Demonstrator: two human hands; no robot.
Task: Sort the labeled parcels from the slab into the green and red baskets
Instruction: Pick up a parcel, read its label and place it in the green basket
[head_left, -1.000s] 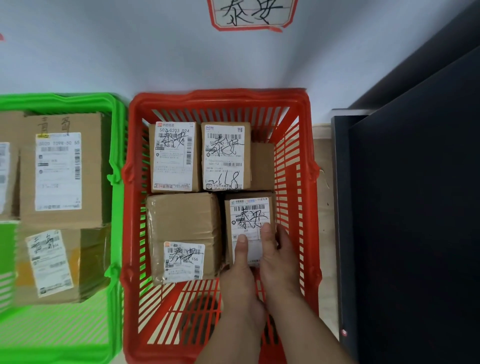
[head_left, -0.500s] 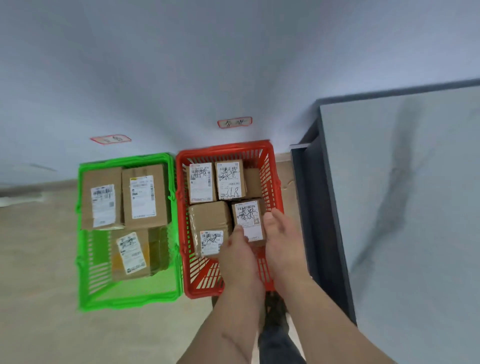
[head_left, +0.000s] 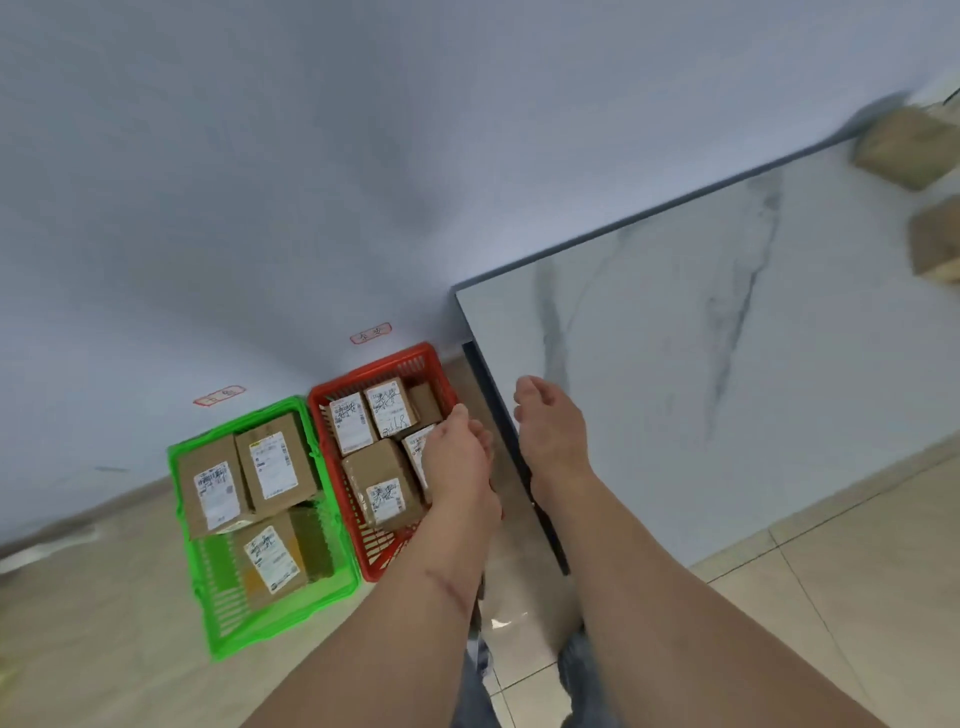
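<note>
1. The green basket (head_left: 193, 470) stands on the floor against the wall and holds three labelled parcels (head_left: 274, 465).
2. The red basket (head_left: 387, 362) touches its right side and holds five parcels.
3. The left hand (head_left: 457, 460) hangs over the red basket's right edge, fingers loose, holding nothing.
4. The right hand (head_left: 551, 423) hovers empty, fingers relaxed, over the slab's (head_left: 727, 364) near-left edge.
5. Two blurred parcels (head_left: 909, 148) lie at the slab's far-right corner.

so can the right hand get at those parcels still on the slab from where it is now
Probably yes: the right hand is empty and open over the slab's near corner, and bare marble lies between it and the parcels at the far edge, though it's a long stretch.
</note>
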